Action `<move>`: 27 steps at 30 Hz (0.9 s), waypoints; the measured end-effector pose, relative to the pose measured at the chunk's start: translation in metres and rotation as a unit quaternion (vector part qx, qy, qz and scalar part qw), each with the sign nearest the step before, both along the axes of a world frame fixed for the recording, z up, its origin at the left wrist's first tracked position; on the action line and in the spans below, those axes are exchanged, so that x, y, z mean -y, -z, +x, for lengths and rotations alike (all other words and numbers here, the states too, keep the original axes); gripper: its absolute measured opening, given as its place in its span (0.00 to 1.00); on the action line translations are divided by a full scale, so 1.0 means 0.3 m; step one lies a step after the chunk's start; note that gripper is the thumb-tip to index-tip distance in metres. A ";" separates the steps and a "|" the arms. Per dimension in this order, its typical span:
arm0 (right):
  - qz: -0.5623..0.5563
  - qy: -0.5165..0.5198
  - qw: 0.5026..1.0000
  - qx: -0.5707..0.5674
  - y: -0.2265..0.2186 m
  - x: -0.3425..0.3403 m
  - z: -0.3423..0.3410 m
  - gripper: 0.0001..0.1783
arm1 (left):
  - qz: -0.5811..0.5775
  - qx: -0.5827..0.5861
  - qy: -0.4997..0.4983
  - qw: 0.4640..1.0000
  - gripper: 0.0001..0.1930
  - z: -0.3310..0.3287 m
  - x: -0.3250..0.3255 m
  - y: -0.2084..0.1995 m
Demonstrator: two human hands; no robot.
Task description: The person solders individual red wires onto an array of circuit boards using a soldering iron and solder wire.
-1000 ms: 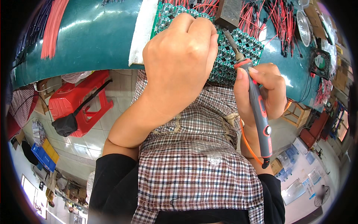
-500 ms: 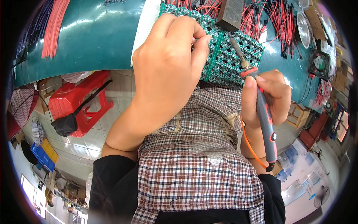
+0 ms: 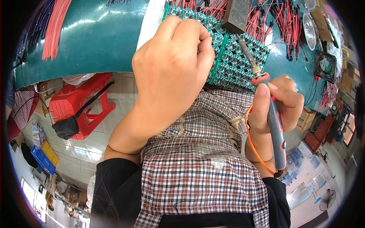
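My right hand (image 3: 288, 104) grips a soldering iron (image 3: 276, 133) with a dark grey and red handle. Its tip points up and away, close to the near end of a dark rectangular block (image 3: 236, 17). Over the left part of a panel of green circuit boards (image 3: 236, 65), my left hand (image 3: 171, 60) is closed in a pinch, thumb against fingers. Whatever lies between those fingertips is hidden by the hand. Small components cover the panel in rows. Thin red wires (image 3: 218, 11) lie along its far edge. An orange cord (image 3: 251, 142) runs beside my right wrist toward the iron's lower end.
Bundles of red and black wires (image 3: 291, 30) lie on the green table (image 3: 99, 45) at the far right, near a small black fan (image 3: 326, 65). Pink wires (image 3: 56, 30) hang at the far left. A red plastic stool (image 3: 70, 100) stands on the floor to the left.
My right hand has drawn the soldering iron slightly to the right and toward me. My left hand has shifted a little left, still pinched over the boards.
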State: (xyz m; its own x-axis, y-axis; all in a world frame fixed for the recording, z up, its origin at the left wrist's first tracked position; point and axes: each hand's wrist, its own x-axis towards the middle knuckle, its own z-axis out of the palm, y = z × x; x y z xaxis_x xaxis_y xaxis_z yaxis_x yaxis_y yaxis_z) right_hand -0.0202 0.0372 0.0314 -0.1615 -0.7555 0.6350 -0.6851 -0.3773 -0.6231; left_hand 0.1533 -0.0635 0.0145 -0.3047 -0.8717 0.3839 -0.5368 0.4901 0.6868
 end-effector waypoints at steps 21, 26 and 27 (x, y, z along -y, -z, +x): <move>0.022 0.005 1.000 -0.011 0.044 0.045 0.058 0.17 | 0.009 -0.008 -0.015 1.000 0.05 -0.003 0.011 0.007; 0.032 0.028 0.997 -0.067 0.041 0.039 0.091 0.17 | 0.007 -0.018 -0.011 1.000 0.05 -0.006 0.011 0.022; 0.033 0.029 0.996 -0.078 0.039 0.042 0.096 0.17 | 0.003 -0.015 -0.007 1.000 0.05 -0.005 0.012 0.023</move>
